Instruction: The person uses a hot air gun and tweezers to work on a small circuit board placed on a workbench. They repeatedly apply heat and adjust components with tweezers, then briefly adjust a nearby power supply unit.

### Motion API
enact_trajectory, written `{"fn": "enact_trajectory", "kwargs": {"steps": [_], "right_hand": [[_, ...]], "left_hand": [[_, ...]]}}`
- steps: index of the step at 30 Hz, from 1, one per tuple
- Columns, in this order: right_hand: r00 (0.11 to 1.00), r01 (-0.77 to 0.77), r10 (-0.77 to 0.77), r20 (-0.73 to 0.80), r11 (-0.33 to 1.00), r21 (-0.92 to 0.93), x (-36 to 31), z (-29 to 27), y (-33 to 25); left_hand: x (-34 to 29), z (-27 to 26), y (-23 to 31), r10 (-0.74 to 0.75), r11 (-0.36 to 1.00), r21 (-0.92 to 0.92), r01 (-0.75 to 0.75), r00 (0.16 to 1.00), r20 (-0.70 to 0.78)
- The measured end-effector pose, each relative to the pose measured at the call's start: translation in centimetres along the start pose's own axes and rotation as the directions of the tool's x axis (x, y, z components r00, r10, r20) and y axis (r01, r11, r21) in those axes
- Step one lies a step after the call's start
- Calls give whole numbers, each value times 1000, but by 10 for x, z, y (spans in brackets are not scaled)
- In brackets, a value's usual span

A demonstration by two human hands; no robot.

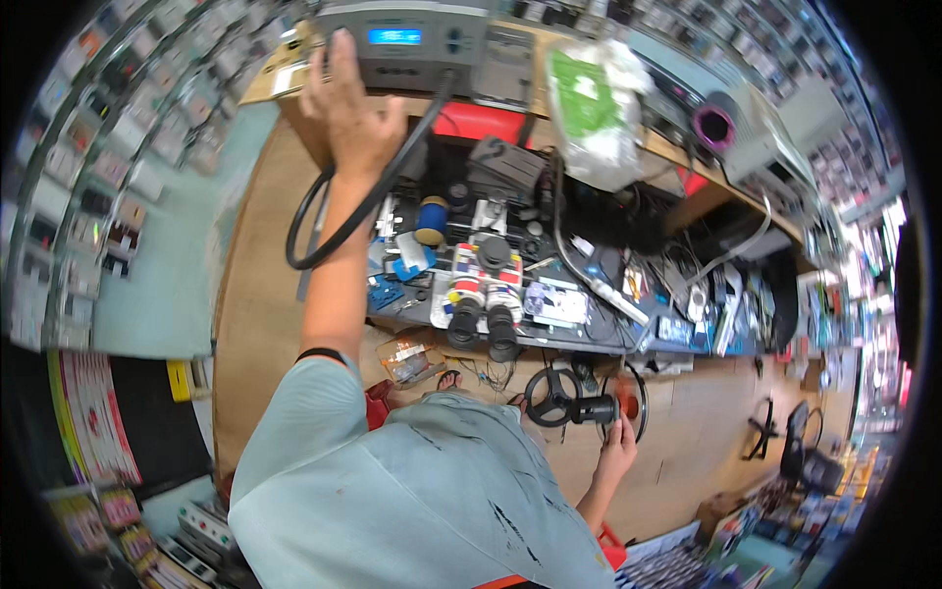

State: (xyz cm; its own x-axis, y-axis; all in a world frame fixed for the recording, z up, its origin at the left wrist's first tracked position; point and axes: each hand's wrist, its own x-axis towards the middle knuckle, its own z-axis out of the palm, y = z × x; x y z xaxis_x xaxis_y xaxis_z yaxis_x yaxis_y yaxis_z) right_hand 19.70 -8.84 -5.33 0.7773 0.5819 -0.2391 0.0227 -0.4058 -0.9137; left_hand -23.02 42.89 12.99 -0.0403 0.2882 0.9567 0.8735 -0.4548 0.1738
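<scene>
My left hand (355,123) is raised at the back left with its fingers stretched out. Its fingertips lie over the left front of a grey station (417,67) with a lit blue display; whether they touch it I cannot tell. A thick black hose (378,208) runs from the station's front and loops across my left forearm. Low at the right, my right hand (615,450) has its fingers closed at the end of a black cylindrical piece (593,409). Beside that piece are a black three-spoked wheel (552,398) and a blurred orange-brown part (627,393).
A white binocular microscope (486,290) stands at the bench's front edge. Around it lie a blue spool (432,220), a phone part (556,301) and several tools and cables. A white-and-green plastic bag (594,108) hangs from the shelf. Glass display cases (147,231) line the left.
</scene>
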Motion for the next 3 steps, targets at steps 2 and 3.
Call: {"fn": "enact_trajectory", "kwargs": {"steps": [2, 3], "right_hand": [[999, 47, -48, 20, 998, 31, -2, -4, 10], [997, 48, -50, 55, 998, 39, 1, -6, 19]], "left_hand": [[2, 4, -5, 74, 991, -106, -79, 996, -46], [-6, 41, 29, 59, 981, -186, -57, 998, 5]]}}
